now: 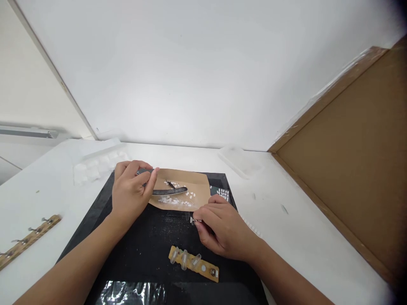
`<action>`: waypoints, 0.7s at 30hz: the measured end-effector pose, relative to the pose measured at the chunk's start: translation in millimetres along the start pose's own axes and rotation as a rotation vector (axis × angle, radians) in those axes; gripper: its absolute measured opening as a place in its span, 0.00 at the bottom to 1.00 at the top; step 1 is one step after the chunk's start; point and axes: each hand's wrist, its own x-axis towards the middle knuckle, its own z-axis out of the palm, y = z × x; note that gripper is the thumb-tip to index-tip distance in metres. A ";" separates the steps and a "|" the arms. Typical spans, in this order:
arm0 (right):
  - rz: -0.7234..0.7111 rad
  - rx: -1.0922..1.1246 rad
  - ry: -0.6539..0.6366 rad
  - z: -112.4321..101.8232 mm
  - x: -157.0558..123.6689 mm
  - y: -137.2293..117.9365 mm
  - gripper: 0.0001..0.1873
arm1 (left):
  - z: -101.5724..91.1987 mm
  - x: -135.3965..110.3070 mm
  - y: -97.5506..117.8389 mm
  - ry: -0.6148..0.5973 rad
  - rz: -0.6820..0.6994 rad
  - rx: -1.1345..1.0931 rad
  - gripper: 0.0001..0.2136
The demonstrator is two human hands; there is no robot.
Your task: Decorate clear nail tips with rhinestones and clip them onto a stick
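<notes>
My left hand (pixel 132 186) has its fingers curled at the left end of a creased piece of brown paper (pixel 200 186), thumb against its edge. Lying across the paper is a dark curved strip with a rounded end, like a nail file (pixel 171 191); its left end runs behind my left hand. Small white chips (pixel 173 201) and powder are scattered on the paper, with a thin black piece (pixel 170 184) among them. Just below the paper's lower right corner, my right hand (pixel 219 224) pinches a small shiny object (pixel 194 220), too small to name.
A wooden strip (pixel 208 271) bearing several clear pieces lies on the black mat (pixel 143 254). Small white squares (pixel 223 194) sit behind my right hand. Another wooden strip with metal clips (pixel 28 239) is at left; clear plastic trays (pixel 241 163) stand behind. A brown board (pixel 349 161) borders the right.
</notes>
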 end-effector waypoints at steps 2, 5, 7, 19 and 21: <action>0.000 0.001 0.000 0.4 0.2 0.9 0.03 | 2.3 -1.7 -2.1 -0.049 -0.001 0.002 0.17; 0.002 -0.003 -0.006 0.6 0.8 1.3 0.03 | 4.4 -3.4 -3.3 -0.158 -0.002 -0.004 0.14; -0.001 -0.009 -0.011 0.5 1.0 0.9 0.03 | 4.1 -3.2 -2.2 -0.219 0.015 -0.038 0.12; -0.002 -0.009 -0.016 0.7 0.8 -0.1 0.03 | 3.9 -2.2 -4.0 -0.289 0.175 -0.142 0.13; -0.004 -0.007 -0.010 0.5 1.3 -0.5 0.03 | 5.4 -3.1 -6.1 -0.305 0.192 -0.149 0.13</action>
